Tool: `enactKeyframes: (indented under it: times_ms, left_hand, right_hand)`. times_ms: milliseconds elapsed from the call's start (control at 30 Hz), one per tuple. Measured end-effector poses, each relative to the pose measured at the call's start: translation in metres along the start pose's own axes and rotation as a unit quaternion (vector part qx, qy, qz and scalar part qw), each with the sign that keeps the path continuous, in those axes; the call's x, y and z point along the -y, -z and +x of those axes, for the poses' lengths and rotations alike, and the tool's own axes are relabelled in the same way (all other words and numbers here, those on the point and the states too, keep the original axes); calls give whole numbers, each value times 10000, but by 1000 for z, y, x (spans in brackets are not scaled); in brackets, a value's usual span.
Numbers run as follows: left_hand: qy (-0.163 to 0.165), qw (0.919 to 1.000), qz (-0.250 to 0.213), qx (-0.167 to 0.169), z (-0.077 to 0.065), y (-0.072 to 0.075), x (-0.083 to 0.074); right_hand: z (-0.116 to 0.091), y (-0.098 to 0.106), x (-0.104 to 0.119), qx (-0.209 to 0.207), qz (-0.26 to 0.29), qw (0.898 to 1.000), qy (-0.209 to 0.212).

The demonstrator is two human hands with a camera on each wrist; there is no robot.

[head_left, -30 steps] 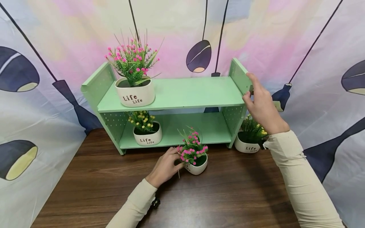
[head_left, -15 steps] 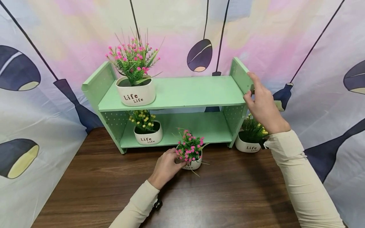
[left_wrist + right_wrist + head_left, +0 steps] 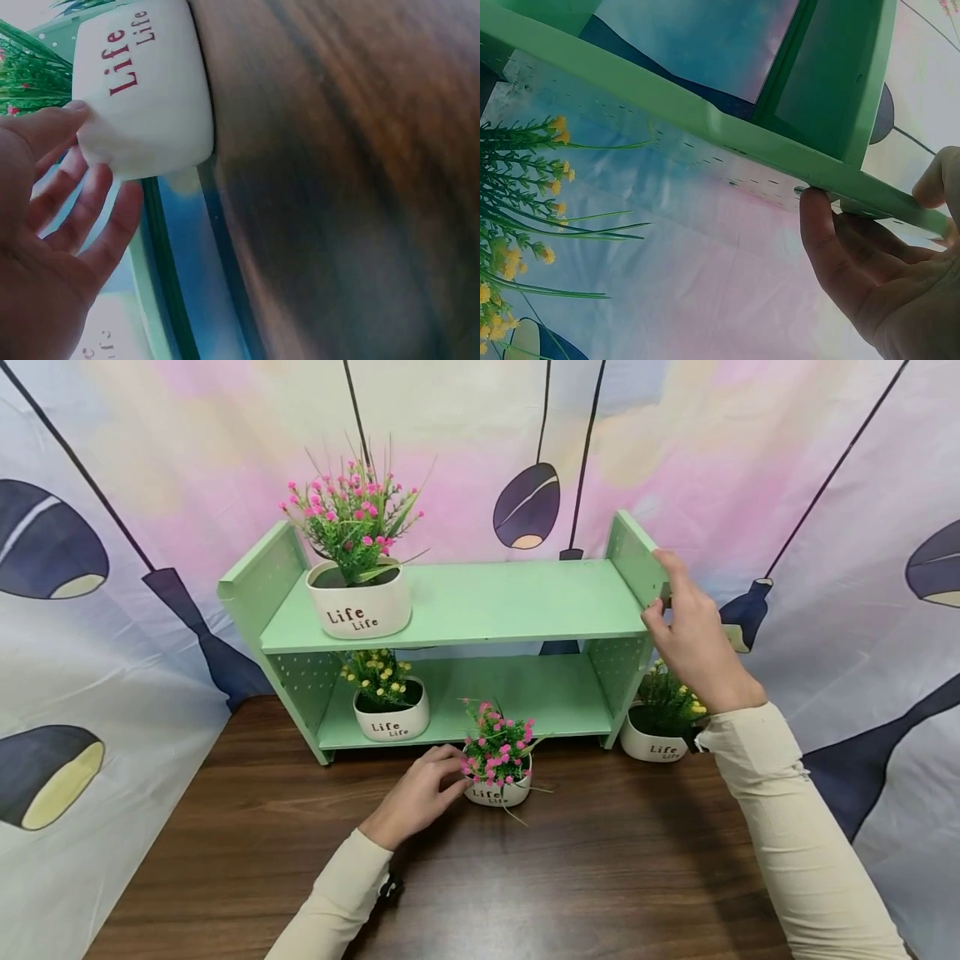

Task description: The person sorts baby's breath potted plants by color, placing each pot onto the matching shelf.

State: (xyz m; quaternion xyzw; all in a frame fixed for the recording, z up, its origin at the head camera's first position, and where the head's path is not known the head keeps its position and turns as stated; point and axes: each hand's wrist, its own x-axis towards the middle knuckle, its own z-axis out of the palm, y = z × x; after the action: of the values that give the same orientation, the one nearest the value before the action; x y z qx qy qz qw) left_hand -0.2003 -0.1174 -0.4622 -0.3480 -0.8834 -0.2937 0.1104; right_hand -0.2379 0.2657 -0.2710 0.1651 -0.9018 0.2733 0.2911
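On the table, in front of a green two-tier shelf (image 3: 480, 602), stands an upright white pot with pink flowers (image 3: 498, 792). My left hand (image 3: 417, 793) is at the left side of this pot, its fingers loosely bent and not wrapped around it. In the left wrist view, the thumb and fingertips are right at the edge of the pot (image 3: 150, 90), below its "Life" lettering. My right hand (image 3: 697, 639) grips the upper front part of the shelf's right side panel. In the right wrist view, thumb and fingers lie about the edge of that panel (image 3: 772, 154).
A larger pink-flowered pot (image 3: 360, 606) stands on the top tier at the left. Below it, a yellow-flowered pot (image 3: 392, 720) sits on the lower tier. Another yellow-flowered pot (image 3: 652, 743) is right of the shelf, under my right forearm. A patterned curtain (image 3: 465, 460) hangs behind.
The pink-flowered pot has turned so its lettering faces front, and shifted slightly left. My left hand has then loosened and drawn back left from it. My right hand stays on the shelf.
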Motion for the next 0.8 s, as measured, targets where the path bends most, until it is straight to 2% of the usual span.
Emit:
enactKeyframes:
  times_ms: [300, 567, 800]
  left_hand:
    - [-109, 9999, -66, 6, 1, -6, 2]
    - [-100, 9998, 140, 119, 0, -2, -2]
    - [-160, 9996, 81, 220, 1, -1, -4]
  right_hand:
    - [0, -1, 2, 44, 41, 10000, -61]
    - [2, -2, 1, 20, 76, 10000, -61]
    - [1, -1, 1, -34, 42, 10000, -10]
